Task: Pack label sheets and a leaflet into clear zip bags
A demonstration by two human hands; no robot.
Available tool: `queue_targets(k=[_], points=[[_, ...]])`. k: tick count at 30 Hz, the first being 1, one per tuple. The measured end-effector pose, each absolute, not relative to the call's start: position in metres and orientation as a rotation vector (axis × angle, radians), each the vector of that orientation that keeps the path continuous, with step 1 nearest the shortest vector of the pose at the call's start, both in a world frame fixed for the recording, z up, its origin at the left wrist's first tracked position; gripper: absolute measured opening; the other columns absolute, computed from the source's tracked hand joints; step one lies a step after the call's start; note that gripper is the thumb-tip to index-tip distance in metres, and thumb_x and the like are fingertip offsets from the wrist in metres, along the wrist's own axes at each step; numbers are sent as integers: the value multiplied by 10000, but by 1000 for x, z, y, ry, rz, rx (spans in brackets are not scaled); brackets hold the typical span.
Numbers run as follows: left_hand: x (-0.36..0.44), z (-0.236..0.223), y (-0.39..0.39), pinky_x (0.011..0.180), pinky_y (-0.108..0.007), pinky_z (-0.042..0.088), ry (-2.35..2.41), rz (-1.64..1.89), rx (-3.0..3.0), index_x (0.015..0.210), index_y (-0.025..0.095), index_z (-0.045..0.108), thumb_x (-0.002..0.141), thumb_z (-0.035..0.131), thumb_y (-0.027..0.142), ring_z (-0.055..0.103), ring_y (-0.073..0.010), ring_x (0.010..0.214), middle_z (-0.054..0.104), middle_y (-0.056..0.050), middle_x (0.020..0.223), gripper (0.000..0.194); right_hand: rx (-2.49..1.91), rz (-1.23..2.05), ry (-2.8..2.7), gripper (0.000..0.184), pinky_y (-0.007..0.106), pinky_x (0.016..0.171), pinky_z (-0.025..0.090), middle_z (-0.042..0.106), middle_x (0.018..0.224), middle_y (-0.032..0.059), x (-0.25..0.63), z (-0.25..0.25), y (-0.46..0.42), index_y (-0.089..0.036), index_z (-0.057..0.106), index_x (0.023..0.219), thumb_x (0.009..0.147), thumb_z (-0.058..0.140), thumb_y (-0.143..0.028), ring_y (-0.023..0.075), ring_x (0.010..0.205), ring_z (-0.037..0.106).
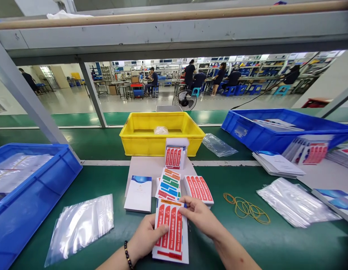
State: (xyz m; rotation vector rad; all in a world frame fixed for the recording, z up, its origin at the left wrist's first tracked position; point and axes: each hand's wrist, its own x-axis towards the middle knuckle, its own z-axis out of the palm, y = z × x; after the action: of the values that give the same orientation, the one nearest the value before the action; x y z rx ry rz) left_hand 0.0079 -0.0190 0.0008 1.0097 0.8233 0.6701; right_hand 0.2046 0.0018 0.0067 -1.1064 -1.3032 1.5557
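My left hand (pixel 149 233) is closed on the left edge of a stack of printed label sheets (pixel 174 240), thumb across the red labels. At the upper right corner of that stack, my right hand (pixel 200 215) pinches the sheets between thumb and fingers. Just beyond lie sheets with coloured labels (pixel 169 183). A pile of red label sheets (pixel 199 188) sits to their right, and a stack of white booklets with blue tops (pixel 138 193) to their left. Another bundle of red label sheets (pixel 174 155) stands upright against the yellow bin (pixel 159 144).
Blue bins stand at left (pixel 74 165) and back right (pixel 247 140). Clear plastic bags lie at left (pixel 84 225) and right (pixel 291 202). Rubber bands (pixel 249 210) rest on the green table (pixel 232 243). A metal post (pixel 92 92) rises behind. Several people work in the background.
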Motion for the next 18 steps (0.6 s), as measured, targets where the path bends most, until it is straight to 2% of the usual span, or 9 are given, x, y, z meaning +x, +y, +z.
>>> queue_targets(k=[2,5,8,13,18], points=[[4,0,-16,711,-284,446,876,663,1233,870,130,657,698,643,370,598,-204,768,674,-82,847,296,-1162,1414,-1186,305,302,639,490,620,699,10,213,8,7,-176,555,773,672,677,-436,170,652,599],[-2,3,-12,645,-230,403,1007,586,1596,711,164,675,706,602,219,546,-156,686,638,-21,710,91,-1217,1221,-914,407,314,550,503,629,691,12,221,7,13,-191,540,821,614,700,-502,176,580,597],[-5,8,-12,681,-222,389,945,544,1768,671,194,678,713,558,160,529,-153,728,612,-14,726,131,-1216,1171,-852,462,300,485,497,629,682,20,219,4,15,-192,537,853,586,712,-527,178,546,595],[-4,8,-11,770,-251,389,946,638,1661,691,185,674,742,547,202,521,-179,830,591,-46,872,138,-1279,1198,-994,459,279,480,494,634,659,15,214,3,12,-181,558,838,591,701,-541,170,545,598],[-1,1,-10,739,-269,387,1033,728,1534,648,169,648,695,601,213,501,-177,791,523,-32,817,79,-1311,1244,-1139,403,246,438,445,614,594,-9,216,5,11,-185,561,850,656,648,-528,149,500,569]])
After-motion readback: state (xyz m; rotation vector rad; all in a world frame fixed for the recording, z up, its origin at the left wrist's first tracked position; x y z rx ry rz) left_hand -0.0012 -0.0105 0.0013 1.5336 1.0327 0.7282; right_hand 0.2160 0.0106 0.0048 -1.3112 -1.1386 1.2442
